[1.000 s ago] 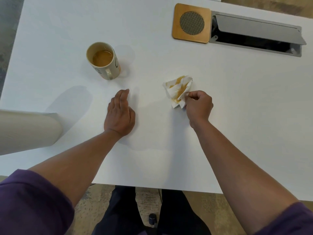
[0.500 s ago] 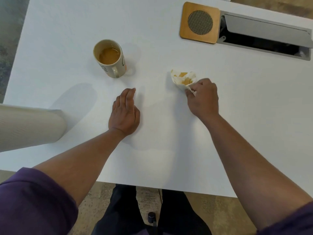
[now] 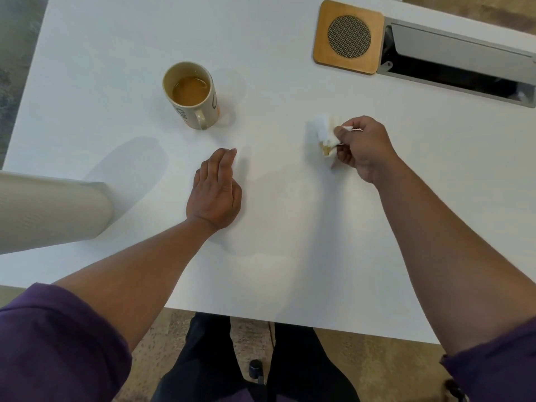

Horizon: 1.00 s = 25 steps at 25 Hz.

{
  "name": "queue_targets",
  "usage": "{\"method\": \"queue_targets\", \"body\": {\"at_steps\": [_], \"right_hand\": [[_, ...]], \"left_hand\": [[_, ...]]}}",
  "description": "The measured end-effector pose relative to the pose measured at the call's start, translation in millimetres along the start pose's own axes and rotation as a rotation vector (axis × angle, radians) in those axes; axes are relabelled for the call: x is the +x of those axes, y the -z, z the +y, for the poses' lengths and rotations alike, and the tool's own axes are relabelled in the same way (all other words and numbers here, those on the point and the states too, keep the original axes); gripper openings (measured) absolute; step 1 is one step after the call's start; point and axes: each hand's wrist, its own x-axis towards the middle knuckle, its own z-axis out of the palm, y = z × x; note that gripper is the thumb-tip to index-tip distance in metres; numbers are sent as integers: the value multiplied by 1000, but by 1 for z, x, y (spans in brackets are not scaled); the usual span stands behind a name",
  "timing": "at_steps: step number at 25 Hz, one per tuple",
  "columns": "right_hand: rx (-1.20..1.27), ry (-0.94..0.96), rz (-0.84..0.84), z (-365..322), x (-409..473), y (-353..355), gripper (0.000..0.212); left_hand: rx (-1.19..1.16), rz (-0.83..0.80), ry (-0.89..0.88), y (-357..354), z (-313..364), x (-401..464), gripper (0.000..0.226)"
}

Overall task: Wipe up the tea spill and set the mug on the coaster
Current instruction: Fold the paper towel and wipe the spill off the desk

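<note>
A beige mug (image 3: 194,95) half full of tea stands upright on the white table (image 3: 121,47), left of centre, handle toward me. A square wooden coaster (image 3: 349,37) with a round mesh centre lies at the back right, nothing on it. My right hand (image 3: 362,149) pinches a crumpled, tea-stained white tissue (image 3: 323,134), pressed on the table right of centre. My left hand (image 3: 216,188) rests flat on the table below the mug, fingers together, holding nothing. I see no tea puddle on the table.
A grey cable hatch (image 3: 458,62) with its lid raised sits in the table just right of the coaster. A roll of paper towel (image 3: 49,211) lies at the left edge. The table's near edge is close to my legs.
My right hand has gathered the tissue into a tighter wad and turned it, so less of the stain shows. The left hand and the mug have stayed where they were.
</note>
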Motion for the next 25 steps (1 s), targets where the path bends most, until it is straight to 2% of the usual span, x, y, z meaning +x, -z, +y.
{"method": "queue_targets", "body": {"at_steps": [1, 2, 3, 6, 8, 10, 15, 20, 23, 25], "right_hand": [[65, -20, 10, 1, 0, 2, 12], [27, 6, 44, 4, -1, 5, 13], [-111, 78, 90, 7, -1, 8, 15], [-638, 456, 182, 17, -7, 16, 21], [-778, 679, 179, 23, -15, 14, 24], [-826, 824, 149, 33, -23, 10, 23], [-890, 868, 120, 82, -49, 9, 34], [-929, 968, 190, 103, -62, 8, 32], [-904, 914, 209, 104, -68, 4, 34], [-820, 906, 209, 99, -71, 3, 25]], "left_hand": [[-2, -2, 0, 0, 0, 0, 62], [-3, -6, -2, 0, 0, 0, 62], [-2, -9, -3, 0, 0, 0, 62], [-1, -12, 3, 1, 0, 0, 62], [-4, -17, 1, 2, 0, 0, 62], [-1, -20, 2, 2, 1, 0, 61], [0, -27, 10, 3, 1, 0, 61], [5, -32, 3, 4, 2, 0, 60], [7, -33, 0, 4, 3, 1, 60], [12, -33, 4, 5, 2, 1, 60]]}}
